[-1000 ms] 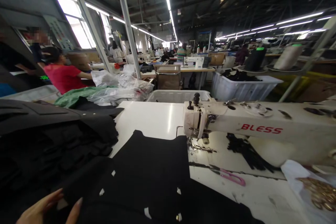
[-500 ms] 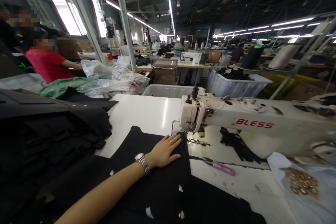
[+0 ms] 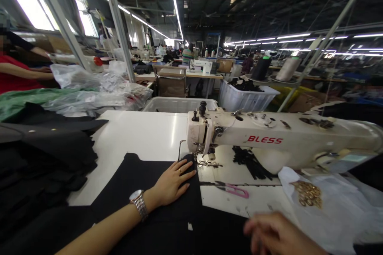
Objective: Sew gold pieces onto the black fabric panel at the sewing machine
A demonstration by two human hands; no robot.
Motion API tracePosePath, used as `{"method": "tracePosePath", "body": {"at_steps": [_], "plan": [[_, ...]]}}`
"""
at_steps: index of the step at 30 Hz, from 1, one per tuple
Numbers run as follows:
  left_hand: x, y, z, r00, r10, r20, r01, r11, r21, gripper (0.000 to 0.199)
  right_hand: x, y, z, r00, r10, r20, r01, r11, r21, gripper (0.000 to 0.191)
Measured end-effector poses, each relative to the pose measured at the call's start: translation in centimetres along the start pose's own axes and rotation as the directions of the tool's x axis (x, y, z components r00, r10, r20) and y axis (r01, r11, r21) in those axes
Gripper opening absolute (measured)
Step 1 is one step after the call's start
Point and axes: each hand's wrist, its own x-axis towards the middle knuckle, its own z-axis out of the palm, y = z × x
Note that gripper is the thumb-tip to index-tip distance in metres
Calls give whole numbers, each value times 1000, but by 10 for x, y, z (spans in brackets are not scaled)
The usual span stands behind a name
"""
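Note:
My left hand (image 3: 172,183), with a ring and a wristwatch, lies flat with fingers spread on a black fabric panel (image 3: 149,211). Its fingertips are just left of the needle area of the white sewing machine (image 3: 269,131) marked BLESS. At the lower right, my right hand (image 3: 269,229) is blurred by motion over the right edge of the black fabric; its fingers look curled, and whether they hold anything is unclear. Pink-handled snips (image 3: 236,190) lie on the table between the hands and the machine. Gold rings (image 3: 306,194) sit on white plastic at the right.
Piled black fabric (image 3: 38,159) covers the left side. Behind the white tabletop (image 3: 143,131) stands a plastic bin (image 3: 179,103). Black strips (image 3: 253,162) lie under the machine arm. Thread cones (image 3: 287,68) stand behind; a person in red (image 3: 14,73) is at far left.
My right hand has come into view at the lower right. The camera view has turned right, so the scene sits further left. My left hand remains flat on the black fabric.

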Motion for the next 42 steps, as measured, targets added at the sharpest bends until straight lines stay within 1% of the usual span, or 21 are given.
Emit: {"method": "tracePosePath", "body": {"at_steps": [1,2,3,5,7,11,16,18,20,22,23,25,27,29,32,34,35,36,38,40,42], "plan": [[3,5,0,1000,2,-15,-2,1000,14,44,21,2,-15,997,0,-74,-5,998,-64,23],[7,12,0,1000,-4,-21,5,999,33,44,43,4,-28,966,-75,-246,-7,950,-313,23],[13,19,0,1000,-18,-10,18,998,57,42,66,7,-39,931,-154,-330,-48,847,-530,25],[25,32,2,997,-56,47,51,993,103,33,107,11,-53,916,-190,-352,-86,766,-638,30],[36,42,5,990,-103,94,90,988,128,27,135,16,-58,931,-172,-323,-90,748,-657,32],[46,44,6,982,-182,59,177,981,74,23,152,23,-60,938,-170,-303,-88,726,-682,26],[45,36,5,971,-235,-32,235,972,-18,19,137,14,-63,908,-212,-360,-79,759,-647,14],[44,33,7,964,-253,-81,246,966,-83,20,126,4,-58,888,-237,-393,-60,789,-612,12],[42,32,10,960,-225,-168,188,960,-209,21,113,-8,-45,871,-262,-415,-27,819,-574,10],[41,32,14,952,-136,-275,22,924,-381,33,101,-20,-22,872,-261,-413,68,902,-427,7],[40,32,15,948,-83,-306,-75,880,-470,41,97,-26,-7,882,-245,-404,131,948,-289,6],[39,32,17,963,-17,-269,-166,748,-642,40,94,-35,22,906,-199,-374,236,970,57,8],[39,31,18,988,-22,-153,-105,631,-769,29,95,-39,44,921,-143,-362,264,914,310,13],[40,29,19,995,-72,-65,-14,555,-832,31,92,-36,51,920,-83,-383,249,878,408,17],[41,28,20,994,-108,-11,46,511,-858,36,65,-14,25,893,-21,-449,189,924,332,20],[42,28,19,994,-106,12,65,519,-852,37,36,11,-12,854,15,-521,69,987,142,20],[42,29,19,995,-102,23,73,523,-849,36,21,26,-32,819,54,-572,-43,999,33,20],[42,29,19,995,-98,34,81,526,-847,36,8,41,-53,780,105,-617,-202,975,-90,19],[42,29,18,994,-93,56,97,531,-842,35,-11,69,-87,713,229,-663,-511,817,-267,16],[42,30,18,993,-94,68,108,537,-837,34,-17,90,-107,677,297,-674,-625,716,-312,12],[43,30,19,992,-104,75,119,535,-837,34,-13,102,-113,676,313,-668,-629,716,-302,8]]}}
